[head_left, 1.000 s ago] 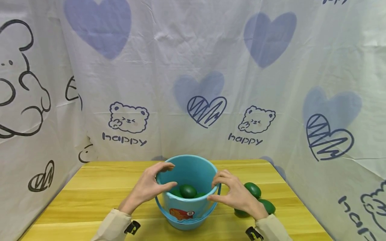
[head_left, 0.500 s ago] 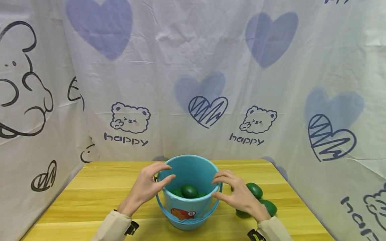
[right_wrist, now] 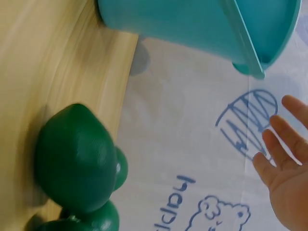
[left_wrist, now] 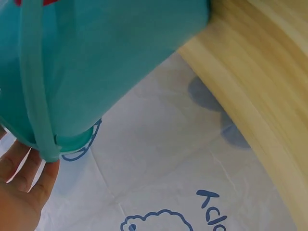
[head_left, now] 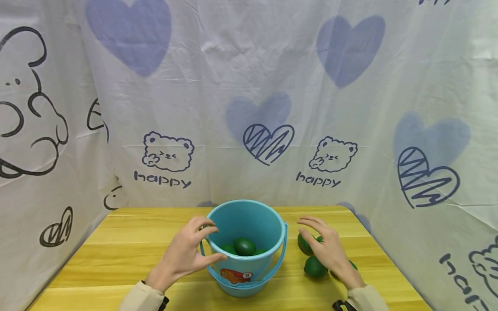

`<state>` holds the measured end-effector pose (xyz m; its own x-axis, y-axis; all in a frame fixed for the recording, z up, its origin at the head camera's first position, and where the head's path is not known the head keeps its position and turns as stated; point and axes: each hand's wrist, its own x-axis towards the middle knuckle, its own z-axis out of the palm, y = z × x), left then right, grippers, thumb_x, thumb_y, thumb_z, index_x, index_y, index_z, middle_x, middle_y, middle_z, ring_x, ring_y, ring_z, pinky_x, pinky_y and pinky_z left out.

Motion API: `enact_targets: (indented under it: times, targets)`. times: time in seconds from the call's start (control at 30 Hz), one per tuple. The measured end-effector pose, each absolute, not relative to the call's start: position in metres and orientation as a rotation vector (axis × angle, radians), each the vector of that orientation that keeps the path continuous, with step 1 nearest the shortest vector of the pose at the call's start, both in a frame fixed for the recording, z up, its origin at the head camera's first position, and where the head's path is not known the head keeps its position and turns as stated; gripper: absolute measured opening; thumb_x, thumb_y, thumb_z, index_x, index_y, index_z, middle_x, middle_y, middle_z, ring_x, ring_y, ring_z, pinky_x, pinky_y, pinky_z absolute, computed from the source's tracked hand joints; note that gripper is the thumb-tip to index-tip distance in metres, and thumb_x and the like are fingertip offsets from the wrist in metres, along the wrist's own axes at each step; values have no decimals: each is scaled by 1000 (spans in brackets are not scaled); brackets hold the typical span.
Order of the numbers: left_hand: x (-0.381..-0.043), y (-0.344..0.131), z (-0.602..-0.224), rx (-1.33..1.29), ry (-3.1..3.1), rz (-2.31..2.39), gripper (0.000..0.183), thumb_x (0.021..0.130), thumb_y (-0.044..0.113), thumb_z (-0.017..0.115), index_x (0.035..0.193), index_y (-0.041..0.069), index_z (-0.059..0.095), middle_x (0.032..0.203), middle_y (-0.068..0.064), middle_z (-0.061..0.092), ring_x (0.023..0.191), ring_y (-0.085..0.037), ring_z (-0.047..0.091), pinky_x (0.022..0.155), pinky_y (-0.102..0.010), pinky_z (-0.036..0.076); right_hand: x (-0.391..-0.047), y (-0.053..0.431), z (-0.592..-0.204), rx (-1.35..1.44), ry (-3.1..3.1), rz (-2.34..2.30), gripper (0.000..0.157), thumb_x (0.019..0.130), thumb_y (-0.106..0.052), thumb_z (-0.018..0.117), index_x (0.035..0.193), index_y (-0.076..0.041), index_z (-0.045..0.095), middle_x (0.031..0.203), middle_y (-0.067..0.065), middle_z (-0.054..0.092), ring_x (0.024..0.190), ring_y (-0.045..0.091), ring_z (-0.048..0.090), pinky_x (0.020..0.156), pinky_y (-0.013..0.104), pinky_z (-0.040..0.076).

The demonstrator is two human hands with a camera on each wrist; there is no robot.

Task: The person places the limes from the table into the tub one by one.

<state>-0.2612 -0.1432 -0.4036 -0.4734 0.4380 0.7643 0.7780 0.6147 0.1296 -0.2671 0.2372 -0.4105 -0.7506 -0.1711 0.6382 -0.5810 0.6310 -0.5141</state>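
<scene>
A light blue bucket [head_left: 262, 264] stands upright on the wooden table, its handle [head_left: 285, 244] hanging down across the front. Inside it lie several dark green, lemon-shaped fruits [head_left: 244, 246]. My left hand [head_left: 180, 252] is at the bucket's left rim, fingers loosely bent and thumb apart; in the left wrist view its fingertips [left_wrist: 47, 175] are right at the rim by the handle's hinge. To the right of the bucket, my right hand [head_left: 328, 248] hovers with spread, relaxed fingers over several more green fruits [head_left: 315, 267], partly hiding them. Nothing is in its grasp.
The yellow wooden table [head_left: 144, 235] runs back to a white curtain [head_left: 218, 172] printed with hearts and bears, which also hangs at both sides. A red label [head_left: 233, 275] is on the bucket's front.
My right hand has left the bucket's right rim and moved right, over the loose fruits. My left hand stays at the left rim, slightly lower, its thumb now lower at the front.
</scene>
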Motion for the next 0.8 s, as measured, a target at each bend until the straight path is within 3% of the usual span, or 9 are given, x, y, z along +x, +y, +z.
enact_targets:
  times: [0.27, 0.53, 0.8]
  targets:
    - [-259, -143, -412, -939, -2096, -647, 53, 69, 60, 81, 89, 12, 70, 107, 3, 61, 105, -16, 57, 81, -39, 57, -270, 262, -417, 383, -2326, 1023, 27, 96, -31, 64, 118, -16, 69, 125, 10, 65, 122, 35, 57, 99, 59, 45]
    - [-261, -142, -414, -933, -2073, -641, 52, 69, 61, 81, 88, 13, 71, 104, 4, 62, 102, -15, 58, 80, -37, 57, -265, 283, -428, 192, -2383, 1031, 29, 97, -33, 63, 115, -12, 70, 121, 11, 66, 117, 30, 59, 101, 48, 48]
    - [-260, -139, -414, -909, -2059, -655, 51, 68, 61, 81, 85, 15, 69, 100, 5, 61, 97, -12, 56, 78, -34, 56, -259, 304, -434, -4, -2522, 1048, 40, 97, -36, 62, 122, -5, 66, 129, 20, 61, 122, 38, 55, 102, 51, 46]
